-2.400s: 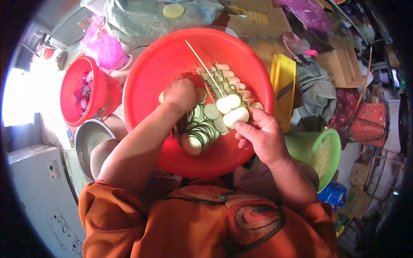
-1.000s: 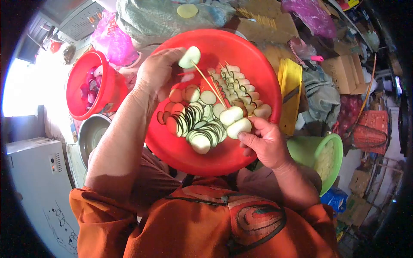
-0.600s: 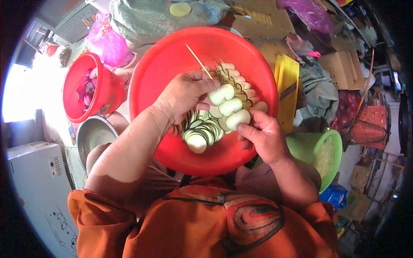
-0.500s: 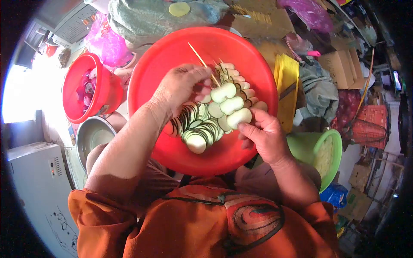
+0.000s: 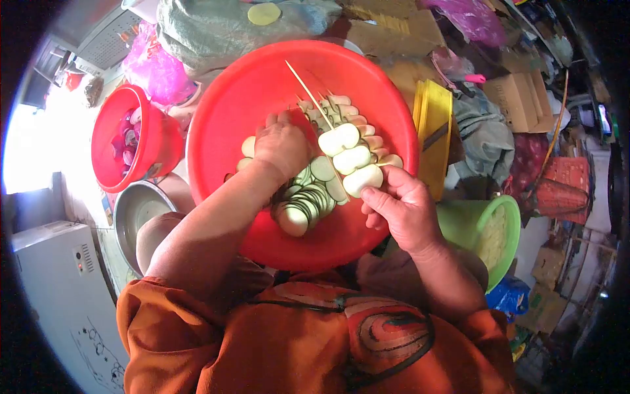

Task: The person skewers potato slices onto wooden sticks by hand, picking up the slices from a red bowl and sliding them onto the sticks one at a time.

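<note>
My right hand [image 5: 403,203] pinches the lower end of a skewer of pale vegetable slices [image 5: 351,159]. Three thick, folded-looking slices are threaded on it, and the bare pointed stick [image 5: 300,82] juts out beyond them. Over the left-middle of the big red basin [image 5: 230,98], my left hand [image 5: 282,141] reaches down among the slices, its fingertips hidden beneath it. Below that hand lies a fanned pile of dark-edged round slices [image 5: 305,205]. Several loaded skewers [image 5: 348,108] rest along the basin's right side, partly behind the one I hold.
At the left are a red bucket [image 5: 172,141] with purple-red pieces and a metal bowl [image 5: 134,210]. A green bucket [image 5: 453,220] with pale contents stands right, near a yellow box [image 5: 433,125]. A single slice [image 5: 264,13] lies on the grey-green sack [image 5: 223,39].
My left hand has left the stick of the held skewer and moved left and down onto the slices. My right hand keeps the skewer in nearly the same place.
</note>
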Tool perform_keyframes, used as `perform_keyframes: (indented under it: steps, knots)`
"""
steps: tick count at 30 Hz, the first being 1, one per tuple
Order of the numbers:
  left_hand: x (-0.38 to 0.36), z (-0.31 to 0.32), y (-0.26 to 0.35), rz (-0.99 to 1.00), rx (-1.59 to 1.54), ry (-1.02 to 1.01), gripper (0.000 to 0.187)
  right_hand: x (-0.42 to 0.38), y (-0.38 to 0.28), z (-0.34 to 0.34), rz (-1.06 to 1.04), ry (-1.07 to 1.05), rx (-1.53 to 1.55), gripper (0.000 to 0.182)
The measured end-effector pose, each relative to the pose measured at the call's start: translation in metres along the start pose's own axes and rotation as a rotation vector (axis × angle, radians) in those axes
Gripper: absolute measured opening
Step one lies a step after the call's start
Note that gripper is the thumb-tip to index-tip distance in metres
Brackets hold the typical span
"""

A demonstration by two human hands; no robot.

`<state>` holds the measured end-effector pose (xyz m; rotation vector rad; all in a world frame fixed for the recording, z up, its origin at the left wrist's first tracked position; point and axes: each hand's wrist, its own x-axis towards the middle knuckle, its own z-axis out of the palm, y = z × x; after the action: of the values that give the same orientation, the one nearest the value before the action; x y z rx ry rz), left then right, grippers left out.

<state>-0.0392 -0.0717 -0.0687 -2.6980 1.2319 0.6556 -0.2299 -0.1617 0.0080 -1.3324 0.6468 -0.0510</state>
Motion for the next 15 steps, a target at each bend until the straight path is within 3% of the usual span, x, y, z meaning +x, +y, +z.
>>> perform_keyframes:
  steps: [4,7,10,12,13,15]
  knots:
    - [0.000,-0.001,-0.001,-0.058,-0.074,0.043,0.046,-0.002,-0.001,0.000,-0.002,0.004,-0.037,0.018]
    - [-0.004,-0.009,0.000,-0.065,-0.029,-0.080,0.048,-0.003,0.000,0.004,-0.030,0.040,-0.025,0.016]
    - [0.002,0.007,-0.007,-0.061,-0.037,0.077,0.044,-0.004,0.000,0.003,-0.026,0.029,-0.039,0.016]
    - [0.013,0.005,-0.021,0.164,-0.453,0.075,0.032,-0.004,0.000,0.003,-0.020,0.022,-0.036,0.017]
    - [0.016,0.005,-0.026,0.163,-0.452,0.076,0.032,-0.005,-0.001,0.003,-0.015,0.014,-0.032,0.017]
    - [0.022,0.000,-0.037,-0.054,-1.454,0.000,0.016,-0.006,0.000,0.004,-0.006,0.006,-0.051,0.016]
